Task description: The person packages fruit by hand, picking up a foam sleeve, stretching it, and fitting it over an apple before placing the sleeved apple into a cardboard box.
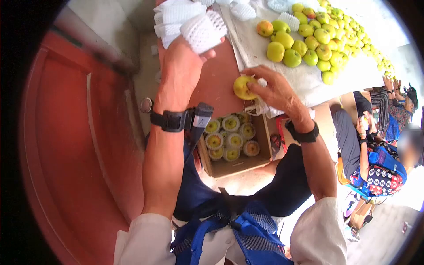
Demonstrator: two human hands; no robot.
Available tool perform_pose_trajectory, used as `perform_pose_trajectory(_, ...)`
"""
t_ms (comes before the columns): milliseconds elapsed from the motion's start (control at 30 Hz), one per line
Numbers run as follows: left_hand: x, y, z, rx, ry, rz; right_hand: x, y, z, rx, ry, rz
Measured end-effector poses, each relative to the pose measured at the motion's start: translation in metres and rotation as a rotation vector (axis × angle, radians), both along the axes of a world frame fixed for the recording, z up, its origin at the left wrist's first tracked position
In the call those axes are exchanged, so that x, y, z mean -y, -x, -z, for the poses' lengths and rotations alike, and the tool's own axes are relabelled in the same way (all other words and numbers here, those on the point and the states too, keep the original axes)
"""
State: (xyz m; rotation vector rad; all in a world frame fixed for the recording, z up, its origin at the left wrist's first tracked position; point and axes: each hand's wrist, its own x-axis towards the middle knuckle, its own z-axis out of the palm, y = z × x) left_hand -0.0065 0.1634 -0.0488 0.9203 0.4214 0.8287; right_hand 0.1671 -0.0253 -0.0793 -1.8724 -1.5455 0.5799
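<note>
White foam net sleeves cover the fingers of my left hand (pixel 185 57), which closes on a foam net (pixel 204 32) near more stacked nets (pixel 170 20). A yellow-green apple (pixel 243 87) is in the grip of my right hand (pixel 274 90), thumb and fingers around it, above the back edge of a cardboard box (pixel 238 168). Inside the box sit several apples (pixel 231 123) wrapped in white nets. The left fingertips are partly hidden by the net.
A pile of loose green apples (pixel 324 35) lies on a white cloth (pixel 251 48) at the upper right. Co-workers (pixel 380 172) sit at the right. A red door (pixel 70 132) stands at the left.
</note>
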Motion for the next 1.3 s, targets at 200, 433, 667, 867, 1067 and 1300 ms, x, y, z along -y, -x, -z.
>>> perform_pose_trajectory(200,0.0,-0.003,0.009,0.072,-0.026,0.032,0.005,0.007,-0.022,-0.013,0.02,0.08)
perform_pose_trajectory(433,0.032,-0.009,-0.006,-0.13,-0.246,0.027,0.008,0.024,-0.062,-0.424,-0.259,0.259)
perform_pose_trajectory(667,0.055,-0.016,-0.008,-0.278,-0.606,0.022,0.013,0.039,-0.072,-0.715,-0.253,0.266)
perform_pose_trajectory(867,0.073,-0.016,-0.015,-0.432,-0.853,-0.063,0.011,0.042,-0.063,-0.615,-0.306,0.274)
perform_pose_trajectory(1067,0.08,-0.014,-0.018,-0.514,-0.964,-0.145,0.014,0.047,-0.072,-0.637,-0.317,0.307)
perform_pose_trajectory(1300,0.078,-0.015,-0.008,-0.489,-0.916,-0.126,0.014,0.05,-0.083,-0.863,-0.318,0.282)
